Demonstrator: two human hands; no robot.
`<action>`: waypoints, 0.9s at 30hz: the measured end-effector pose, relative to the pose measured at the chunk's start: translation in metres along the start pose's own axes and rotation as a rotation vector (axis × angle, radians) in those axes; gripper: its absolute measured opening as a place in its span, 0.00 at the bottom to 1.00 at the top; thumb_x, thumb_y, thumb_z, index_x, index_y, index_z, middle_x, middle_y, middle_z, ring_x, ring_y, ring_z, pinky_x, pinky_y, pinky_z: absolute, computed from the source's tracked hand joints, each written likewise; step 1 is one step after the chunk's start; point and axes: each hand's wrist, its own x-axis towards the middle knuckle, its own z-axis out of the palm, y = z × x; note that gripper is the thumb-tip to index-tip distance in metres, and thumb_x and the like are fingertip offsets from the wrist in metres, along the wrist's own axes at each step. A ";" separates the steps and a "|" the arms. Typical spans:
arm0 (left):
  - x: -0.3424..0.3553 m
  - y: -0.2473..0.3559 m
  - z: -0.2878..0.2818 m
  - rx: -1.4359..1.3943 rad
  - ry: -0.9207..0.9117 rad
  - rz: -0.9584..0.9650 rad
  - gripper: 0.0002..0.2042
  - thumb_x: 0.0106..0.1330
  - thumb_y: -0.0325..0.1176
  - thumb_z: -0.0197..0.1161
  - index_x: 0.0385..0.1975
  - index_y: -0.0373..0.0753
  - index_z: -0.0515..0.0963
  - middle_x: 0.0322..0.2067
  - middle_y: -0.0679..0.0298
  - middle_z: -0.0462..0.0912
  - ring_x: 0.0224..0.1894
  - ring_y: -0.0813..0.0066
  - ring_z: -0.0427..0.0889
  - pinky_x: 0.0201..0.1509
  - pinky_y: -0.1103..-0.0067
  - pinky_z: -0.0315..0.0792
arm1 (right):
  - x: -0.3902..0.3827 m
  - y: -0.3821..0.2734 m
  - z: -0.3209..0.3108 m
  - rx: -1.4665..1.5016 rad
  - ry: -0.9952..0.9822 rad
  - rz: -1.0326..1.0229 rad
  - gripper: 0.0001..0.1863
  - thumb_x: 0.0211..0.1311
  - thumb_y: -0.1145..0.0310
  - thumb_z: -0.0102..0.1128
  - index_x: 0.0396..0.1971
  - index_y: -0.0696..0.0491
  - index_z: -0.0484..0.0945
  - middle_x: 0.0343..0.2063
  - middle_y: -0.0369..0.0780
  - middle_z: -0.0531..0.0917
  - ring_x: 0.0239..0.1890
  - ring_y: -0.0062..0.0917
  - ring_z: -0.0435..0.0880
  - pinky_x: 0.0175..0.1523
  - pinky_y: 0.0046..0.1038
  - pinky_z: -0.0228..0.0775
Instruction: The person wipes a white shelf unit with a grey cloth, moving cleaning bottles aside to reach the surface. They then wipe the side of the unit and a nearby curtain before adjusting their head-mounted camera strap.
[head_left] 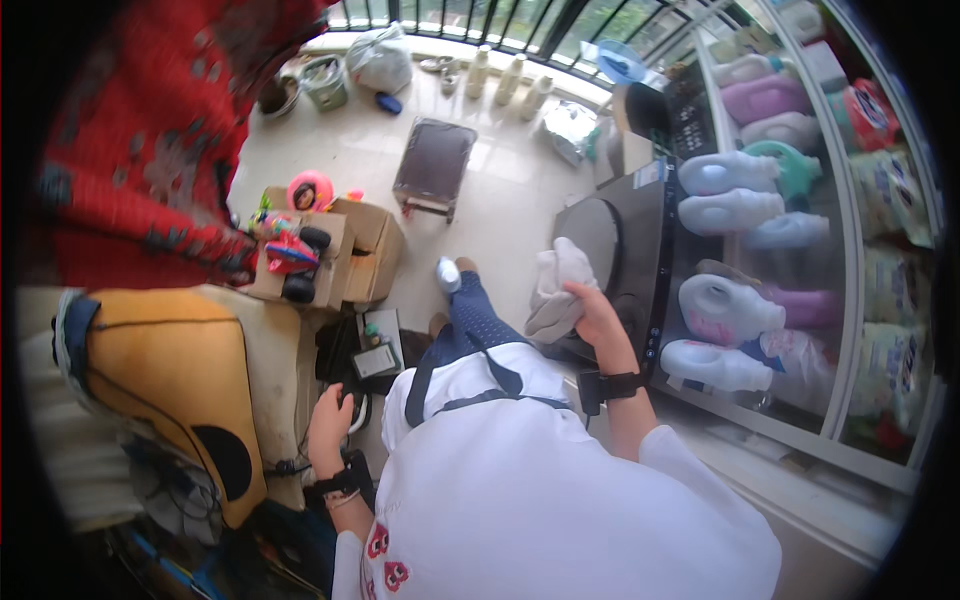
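Observation:
A crumpled pale grey-white cloth (558, 275) is gripped in my right hand (598, 325), held beside a dark grey appliance with a round lid (588, 240), which looks like a washing machine. My left hand (330, 425) hangs low at my left side with loosely bent fingers apart and nothing visible in them. It is near a yellow-orange padded item (170, 355) and some dark clutter below the cardboard boxes (370, 255).
Several detergent bottles (730, 210) stand on glass-fronted shelving at right. A small stool (435, 160) sits on the tiled floor ahead. Bottles (510, 80) and bags (378, 65) line the railed window. Red fabric (120, 140) hangs at upper left, beside colourful toys (290, 250).

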 end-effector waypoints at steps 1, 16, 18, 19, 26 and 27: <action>0.002 -0.010 -0.013 0.044 -0.009 -0.017 0.19 0.64 0.38 0.57 0.50 0.34 0.72 0.45 0.47 0.79 0.49 0.53 0.78 0.52 0.66 0.71 | 0.004 0.016 0.014 0.028 0.044 -0.038 0.24 0.60 0.67 0.55 0.57 0.56 0.66 0.47 0.44 0.79 0.49 0.35 0.80 0.56 0.39 0.70; 0.100 0.139 -0.010 0.223 -0.122 0.342 0.18 0.64 0.36 0.57 0.50 0.33 0.73 0.43 0.48 0.79 0.46 0.54 0.79 0.49 0.68 0.73 | 0.006 -0.037 -0.041 -0.017 0.300 -0.230 0.24 0.53 0.68 0.59 0.51 0.58 0.72 0.42 0.40 0.79 0.43 0.27 0.79 0.48 0.29 0.71; 0.114 0.170 -0.004 0.199 -0.148 0.420 0.17 0.64 0.35 0.57 0.49 0.33 0.73 0.42 0.49 0.79 0.44 0.55 0.80 0.48 0.68 0.73 | 0.004 -0.050 -0.050 -0.040 0.314 -0.317 0.24 0.50 0.68 0.59 0.49 0.62 0.73 0.39 0.41 0.80 0.41 0.27 0.80 0.45 0.28 0.72; 0.115 0.196 -0.003 0.191 -0.167 0.454 0.16 0.64 0.35 0.57 0.49 0.33 0.73 0.42 0.49 0.79 0.44 0.56 0.80 0.48 0.68 0.73 | -0.004 -0.062 -0.050 -0.101 0.335 -0.369 0.24 0.49 0.69 0.59 0.48 0.61 0.73 0.38 0.40 0.80 0.39 0.26 0.79 0.44 0.27 0.72; 0.157 0.377 0.033 0.088 -0.354 0.815 0.13 0.65 0.30 0.55 0.48 0.35 0.74 0.41 0.53 0.80 0.42 0.61 0.81 0.46 0.73 0.74 | -0.030 -0.156 -0.042 -0.256 0.217 -0.561 0.23 0.48 0.72 0.58 0.49 0.59 0.74 0.39 0.39 0.80 0.42 0.21 0.77 0.48 0.23 0.69; 0.160 0.415 0.042 0.040 -0.371 0.875 0.13 0.65 0.29 0.55 0.49 0.35 0.73 0.41 0.54 0.80 0.41 0.61 0.81 0.45 0.74 0.73 | -0.028 -0.171 -0.047 -0.447 0.222 -0.481 0.24 0.48 0.72 0.58 0.49 0.60 0.73 0.39 0.40 0.80 0.42 0.21 0.77 0.48 0.23 0.69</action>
